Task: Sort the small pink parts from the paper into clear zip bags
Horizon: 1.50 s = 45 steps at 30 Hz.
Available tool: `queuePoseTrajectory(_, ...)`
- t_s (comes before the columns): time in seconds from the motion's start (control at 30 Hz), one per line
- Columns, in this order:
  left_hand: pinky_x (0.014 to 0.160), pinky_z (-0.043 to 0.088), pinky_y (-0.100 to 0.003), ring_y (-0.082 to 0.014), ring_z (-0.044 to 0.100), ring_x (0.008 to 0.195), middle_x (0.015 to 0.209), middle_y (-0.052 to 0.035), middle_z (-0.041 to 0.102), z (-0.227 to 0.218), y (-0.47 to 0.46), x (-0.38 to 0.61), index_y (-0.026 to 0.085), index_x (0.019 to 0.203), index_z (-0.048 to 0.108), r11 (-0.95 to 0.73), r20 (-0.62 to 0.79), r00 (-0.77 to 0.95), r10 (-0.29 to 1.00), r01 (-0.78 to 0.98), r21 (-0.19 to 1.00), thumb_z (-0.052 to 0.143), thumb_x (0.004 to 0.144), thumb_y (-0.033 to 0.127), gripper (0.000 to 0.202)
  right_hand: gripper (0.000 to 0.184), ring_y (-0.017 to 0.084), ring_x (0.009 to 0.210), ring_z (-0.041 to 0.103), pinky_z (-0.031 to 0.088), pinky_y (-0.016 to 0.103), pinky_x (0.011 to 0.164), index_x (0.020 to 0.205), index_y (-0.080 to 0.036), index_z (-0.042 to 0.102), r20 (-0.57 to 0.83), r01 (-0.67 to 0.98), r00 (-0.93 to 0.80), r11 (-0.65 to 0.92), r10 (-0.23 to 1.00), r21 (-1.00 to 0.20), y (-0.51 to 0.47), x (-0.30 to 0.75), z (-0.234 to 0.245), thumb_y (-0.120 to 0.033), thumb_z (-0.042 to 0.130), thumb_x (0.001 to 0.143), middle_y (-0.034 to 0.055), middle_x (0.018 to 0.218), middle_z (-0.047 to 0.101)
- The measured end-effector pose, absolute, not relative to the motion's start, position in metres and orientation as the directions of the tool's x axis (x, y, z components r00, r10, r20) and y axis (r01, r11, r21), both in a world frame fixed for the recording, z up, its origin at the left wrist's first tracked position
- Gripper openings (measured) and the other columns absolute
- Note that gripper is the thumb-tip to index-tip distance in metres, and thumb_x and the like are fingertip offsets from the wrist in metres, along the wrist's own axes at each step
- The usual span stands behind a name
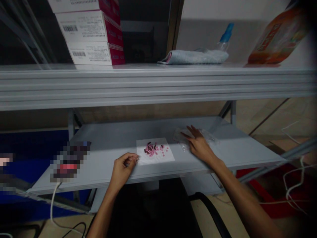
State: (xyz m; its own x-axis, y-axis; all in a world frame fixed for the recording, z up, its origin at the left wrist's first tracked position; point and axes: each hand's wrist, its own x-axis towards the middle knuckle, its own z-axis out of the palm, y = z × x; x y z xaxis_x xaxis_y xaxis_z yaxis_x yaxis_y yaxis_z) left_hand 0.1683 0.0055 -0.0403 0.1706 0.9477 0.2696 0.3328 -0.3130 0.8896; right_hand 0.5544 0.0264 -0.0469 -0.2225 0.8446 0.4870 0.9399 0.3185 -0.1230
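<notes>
A white sheet of paper (155,160) lies flat on the grey shelf top, bearing a small heap of pink tablets (153,153) with several dark capsules (150,148) mixed in. At the sheet's left edge is my left hand (123,167), its fingers curled and the thumb and fingertips pinched together on the edge. To the right of the paper, my right hand (199,145) rests over a crumpled clear plastic bag (182,137), fingers stretched and apart. The bag shows on both sides of that hand, and part of it is hidden beneath.
Above runs a wide grey shelf (148,84) with stacked white and pink boxes (91,53), a folded light-blue cloth (195,57), a blue-capped bottle (225,36) and an orange package (274,41). A blurred-out object (71,162) with a white cable (53,201) lies at left.
</notes>
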Motion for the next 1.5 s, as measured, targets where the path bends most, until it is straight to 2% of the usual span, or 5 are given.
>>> queuePoseTrajectory(0.23,0.073,0.052,-0.029,-0.02,0.069,0.081,0.089,-0.007,0.077,-0.036,0.003,0.17,0.018,0.089,0.075,-0.313,0.279,0.147,0.949,0.333,0.889,0.063,0.086,0.032,0.018,0.03,0.028,0.113,0.059,0.043,0.044,0.101,0.116,-0.017,0.072,0.423,0.948,-0.154,0.255,0.893,-0.193,0.019,0.516,-0.054,-0.024,0.053,0.094,0.0125,0.117,0.069)
queuePoseTrajectory(0.77,0.072,0.052,-0.028,-0.0197,0.07,0.081,0.09,-0.0069,0.076,-0.042,0.002,0.169,0.018,0.092,0.073,-0.324,0.297,0.13,0.946,0.328,0.888,0.062,0.088,0.03,0.017,0.042,0.028,0.1,0.063,0.047,0.037,0.092,0.106,-0.01,0.071,0.381,0.979,-0.135,0.181,0.915,-0.089,0.024,0.507,-0.069,0.003,0.041,0.08,0.0167,0.105,0.07)
queuePoseTrajectory(0.97,0.091,0.049,-0.036,-0.0231,0.064,0.102,0.105,-0.0082,0.07,-0.015,-0.023,0.186,0.022,0.101,0.071,-0.542,0.539,0.133,0.831,0.404,0.737,0.058,0.091,0.022,0.016,0.037,0.026,0.099,0.063,0.051,0.041,0.09,0.103,-0.016,0.068,0.712,0.853,-0.089,0.422,0.697,-0.307,0.001,0.491,-0.039,-0.001,0.039,0.086,0.013,0.1,0.07)
queuePoseTrajectory(1.13,0.105,0.043,-0.042,-0.0288,0.054,0.122,0.137,-0.0107,0.056,-0.003,-0.057,0.215,0.029,0.136,0.053,-0.561,0.488,0.288,0.824,0.285,0.778,0.079,0.076,0.03,0.065,0.023,0.019,0.094,0.067,0.053,0.035,0.09,0.097,-0.026,0.067,0.73,0.534,-0.255,0.722,0.634,-0.44,-0.049,0.424,-0.004,-0.014,0.047,0.096,0.0033,0.097,0.073)
queuePoseTrajectory(1.5,0.081,0.048,-0.031,-0.0205,0.062,0.088,0.088,-0.005,0.067,0.012,-0.067,0.212,0.019,0.084,0.069,-0.454,0.459,0.052,0.887,0.288,0.844,0.063,0.09,0.028,0.012,0.017,0.021,0.095,0.068,0.052,0.033,0.087,0.087,-0.023,0.071,0.413,0.302,-0.245,0.474,0.877,-0.827,-0.075,0.409,0.019,-0.035,0.061,0.094,0.0049,0.099,0.073)
